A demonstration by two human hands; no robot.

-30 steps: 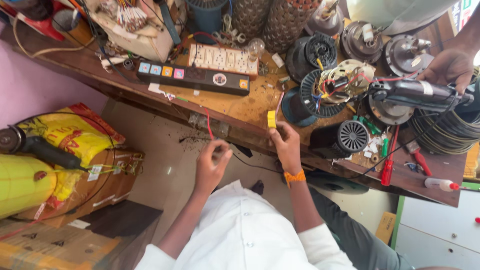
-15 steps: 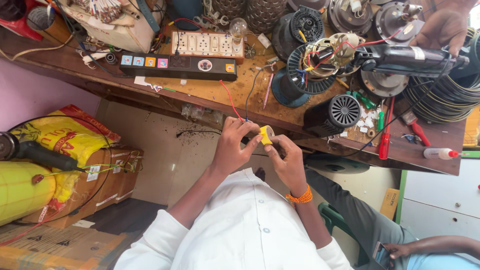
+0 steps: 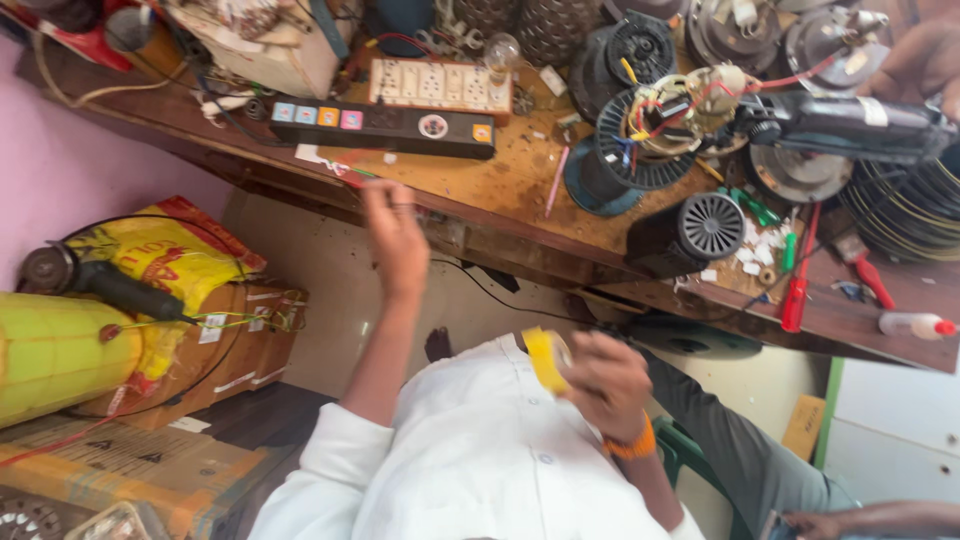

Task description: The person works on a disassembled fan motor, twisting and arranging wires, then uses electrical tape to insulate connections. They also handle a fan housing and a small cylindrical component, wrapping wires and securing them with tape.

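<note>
The right hand [image 3: 605,385] is closed on a yellow tape roll [image 3: 545,358] near the chest, off the workbench [image 3: 500,185] front edge — light, stiff, probably best pinched by its rim; the left hand [image 3: 395,235] is raised, fingers loosely curled, seemingly empty

The person is wearing a white shirt [image 3: 480,450] with short sleeves that are ending above the elbows, leaving both forearms bare. Small buttons are showing down the cloth, which is creasing across the chest. An orange band [image 3: 632,444] is circling the wrist of the right hand [image 3: 605,380]. A thin dark ring seems to be sitting on a finger of the left hand [image 3: 393,232], though blur is making that hard to tell. Grey-green trousers [image 3: 735,440] are covering the legs.
</note>
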